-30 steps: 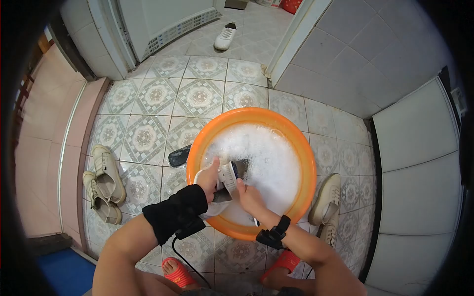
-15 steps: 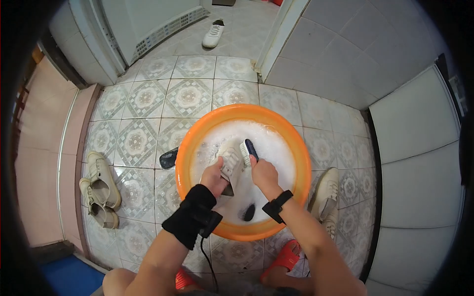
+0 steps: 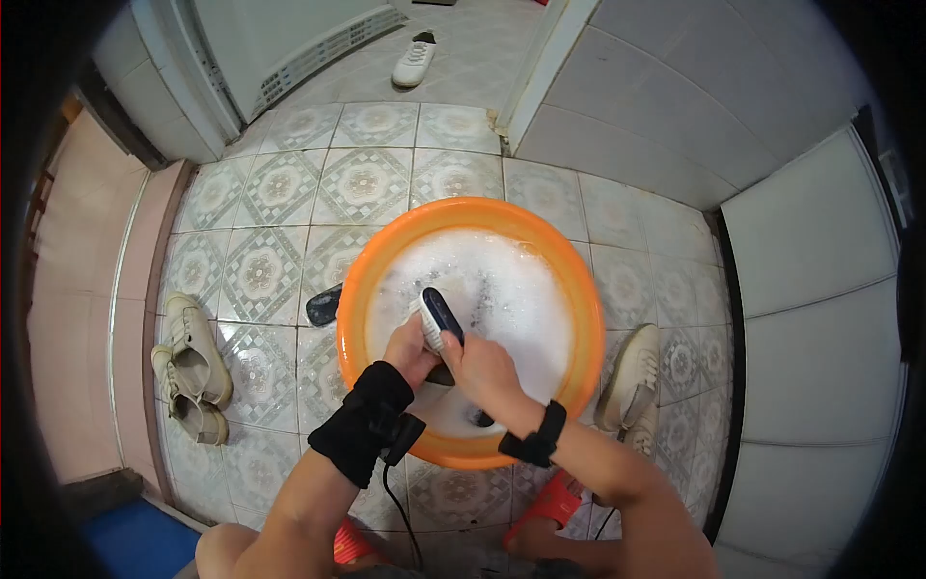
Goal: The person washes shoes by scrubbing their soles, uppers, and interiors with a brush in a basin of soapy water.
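Observation:
An orange basin (image 3: 590,318) full of white suds (image 3: 526,309) stands on the floor between my feet. Over it, my left hand (image 3: 411,349) grips a pale shoe (image 3: 442,374), largely covered by the brush and my hands. My right hand (image 3: 480,367) is closed round a scrub brush (image 3: 443,315) with a dark blue back and white bristles, which lies against the shoe's upper. A small dark object (image 3: 483,418) pokes out of the suds below my right hand; its kind is unclear.
A pair of off-white shoes (image 3: 196,357) sits on the tiles at left, another pair (image 3: 632,381) at right. One white shoe (image 3: 415,60) lies near the doorway. A black object (image 3: 324,305) touches the basin's left side. Red slippers (image 3: 545,507) are on my feet.
My right hand has moved left with the brush, from beside the shoe to across its upper. The shoe is now more hidden. The view has shifted slightly.

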Demonstrator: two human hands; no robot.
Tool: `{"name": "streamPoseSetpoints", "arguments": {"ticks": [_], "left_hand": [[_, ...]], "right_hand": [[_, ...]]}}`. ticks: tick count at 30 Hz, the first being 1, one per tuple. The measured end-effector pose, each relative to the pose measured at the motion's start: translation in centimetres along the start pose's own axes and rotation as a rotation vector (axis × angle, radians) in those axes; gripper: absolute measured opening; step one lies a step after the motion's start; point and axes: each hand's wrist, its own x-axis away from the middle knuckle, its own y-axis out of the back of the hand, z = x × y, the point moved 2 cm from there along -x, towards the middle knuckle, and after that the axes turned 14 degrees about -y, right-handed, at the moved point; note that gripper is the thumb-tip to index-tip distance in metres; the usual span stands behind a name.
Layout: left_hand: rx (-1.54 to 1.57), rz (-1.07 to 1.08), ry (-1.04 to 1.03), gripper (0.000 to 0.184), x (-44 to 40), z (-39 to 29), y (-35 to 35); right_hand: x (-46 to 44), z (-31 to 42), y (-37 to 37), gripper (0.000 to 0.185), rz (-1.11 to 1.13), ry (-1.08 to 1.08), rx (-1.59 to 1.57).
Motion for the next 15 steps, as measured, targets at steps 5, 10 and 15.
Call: {"name": "streamPoseSetpoints", "arguments": {"ticks": [5,10,15], "left_hand": [[-0.081,0.043,-0.003,0.052,1.3,0.1,-1.8],[-0.185,0.074,0.038,0.063,1.7,-1.0,-1.1],[-0.380,0.045,-0.009,0.067,2.3,-0.6,-2.9]], "right_hand": [[-6.8,-3.3,1.4,0.056,-0.197,-0.156,-0.005],[-1.3,-0.4,1.6,0.054,-0.081,0.013,0.040],[-5.3,-2.6,2.3,0.056,-0.104,-0.041,0.027]]}}
